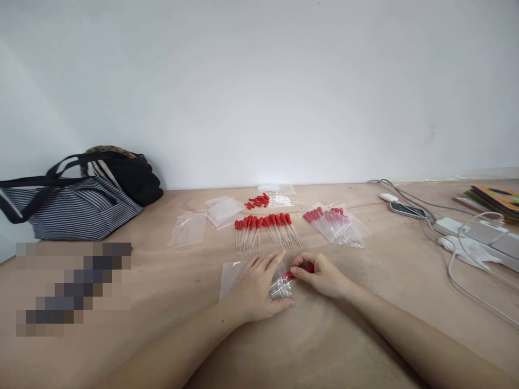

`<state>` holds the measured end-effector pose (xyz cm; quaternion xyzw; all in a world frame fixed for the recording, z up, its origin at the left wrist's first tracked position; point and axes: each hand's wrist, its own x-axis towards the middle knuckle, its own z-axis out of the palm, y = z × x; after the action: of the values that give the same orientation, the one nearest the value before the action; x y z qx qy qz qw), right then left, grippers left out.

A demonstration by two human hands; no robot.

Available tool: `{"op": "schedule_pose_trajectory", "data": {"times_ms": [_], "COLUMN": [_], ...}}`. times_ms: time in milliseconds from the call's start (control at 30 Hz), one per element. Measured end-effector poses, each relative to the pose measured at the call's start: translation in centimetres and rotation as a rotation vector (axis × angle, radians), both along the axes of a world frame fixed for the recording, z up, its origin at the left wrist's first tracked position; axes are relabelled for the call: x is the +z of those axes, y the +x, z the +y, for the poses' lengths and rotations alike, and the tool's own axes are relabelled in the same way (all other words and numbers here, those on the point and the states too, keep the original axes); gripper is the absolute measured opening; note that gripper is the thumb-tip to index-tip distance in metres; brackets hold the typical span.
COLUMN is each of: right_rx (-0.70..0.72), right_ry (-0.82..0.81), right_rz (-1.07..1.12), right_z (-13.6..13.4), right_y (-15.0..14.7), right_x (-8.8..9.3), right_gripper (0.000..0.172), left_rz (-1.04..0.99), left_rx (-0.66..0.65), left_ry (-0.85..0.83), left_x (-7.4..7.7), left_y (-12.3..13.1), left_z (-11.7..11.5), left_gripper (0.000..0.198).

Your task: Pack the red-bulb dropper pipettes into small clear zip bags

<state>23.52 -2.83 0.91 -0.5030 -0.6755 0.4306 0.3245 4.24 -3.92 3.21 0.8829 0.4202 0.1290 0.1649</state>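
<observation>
My left hand (257, 289) lies flat with fingers stretched over a clear zip bag (232, 274) on the table. To its right, my right hand (324, 276) pinches the red bulbs of several droppers (287, 275). Their glass ends are inside the bag's mouth, partly under my left thumb; how many there are is hidden. Beyond my hands, a row of red-bulbed droppers (273, 222) lies side by side with tips toward me. Filled bags of droppers (334, 222) rest to the right of that row.
Flat bags (225, 212) lie back left. Loose red bulbs (258, 201) and thin glass tubes (280, 200) are near the wall. A striped bag (85, 208) stands at left. Cables, a phone (407, 210) and a power strip (478, 236) occupy the right side.
</observation>
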Motion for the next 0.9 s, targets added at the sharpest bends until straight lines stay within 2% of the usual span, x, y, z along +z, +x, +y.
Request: {"op": "schedule_pose_trajectory", "data": {"times_ms": [67,167,267,400,500,600,700,800,900], "right_rx": [0.021,0.071,0.119,0.100,0.110,0.159,0.140,0.169,0.187], "right_ry": [-0.005,-0.114,-0.157,-0.045,0.008,0.047,0.047,0.004,-0.035], "right_rz": [0.046,0.185,0.257,0.162,0.125,-0.056,-0.226,-0.169,-0.056], "right_z": [-0.2,-0.1,0.1,0.4,0.4,0.3,0.3,0.5,0.7], "right_y": [0.5,1.6,2.5,2.6,2.7,3.4,4.4,4.5,3.2], "right_x": [0.1,0.0,-0.3,-0.7,-0.5,0.4,1.1,1.0,0.4], "right_gripper": [0.024,0.037,0.035,0.024,0.039,0.053,0.048,0.036,0.030], "left_rz": [0.018,0.003,-0.024,-0.038,-0.034,-0.046,-0.061,-0.068,-0.067], "left_rx": [-0.008,-0.008,-0.003,0.005,0.015,0.020,0.014,0.003,-0.013], "left_ry": [-0.003,-0.009,0.000,0.003,-0.006,-0.003,0.001,0.006,0.013], "left_x": [0.2,0.2,0.2,0.1,0.2,0.1,0.0,-0.1,-0.2], "left_y": [-0.1,-0.2,-0.2,-0.2,-0.2,-0.2,-0.2,-0.3,-0.2], "left_z": [0.0,0.0,0.0,0.1,0.0,0.1,0.1,0.1,0.2], "left_gripper": [0.086,0.088,0.089,0.088,0.089,0.089,0.089,0.090,0.090]}}
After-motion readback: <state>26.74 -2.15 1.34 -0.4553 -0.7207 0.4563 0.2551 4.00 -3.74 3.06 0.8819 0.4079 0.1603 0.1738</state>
